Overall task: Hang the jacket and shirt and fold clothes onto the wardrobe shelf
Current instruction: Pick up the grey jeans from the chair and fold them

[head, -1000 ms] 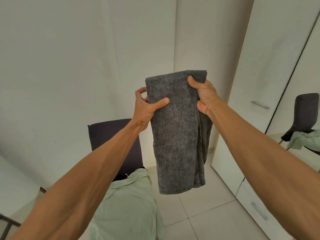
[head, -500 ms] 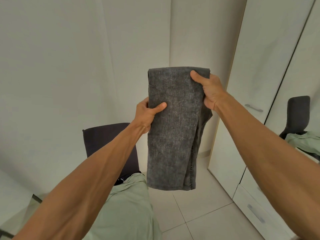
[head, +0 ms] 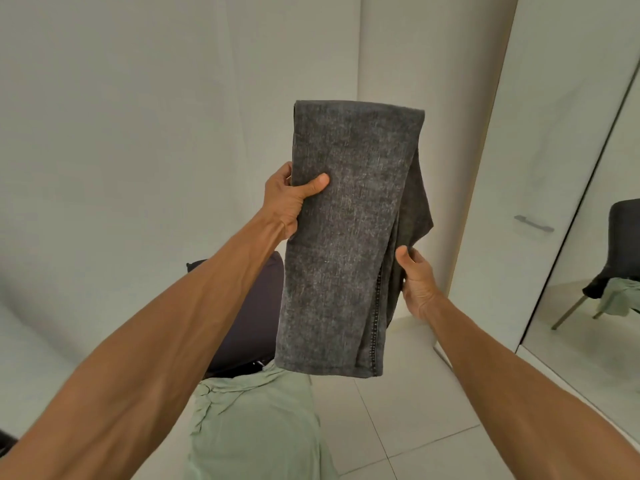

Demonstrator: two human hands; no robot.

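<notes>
grey jeans [head: 346, 237]: half-folded, grasped by left hand [head: 287, 202] and right hand [head: 417, 285]; not yet shelved. green shirt [head: 256, 427], below hands: unhung.

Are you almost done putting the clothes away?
Not yet. Done: the grey jeans are folded over into a long strip. In hand: the left hand and right hand both hold them up in the air, not on any shelf. Left: the pale green garment lies on the dark chair, not hung, and the wardrobe door in view is closed. No jacket shows.
</notes>
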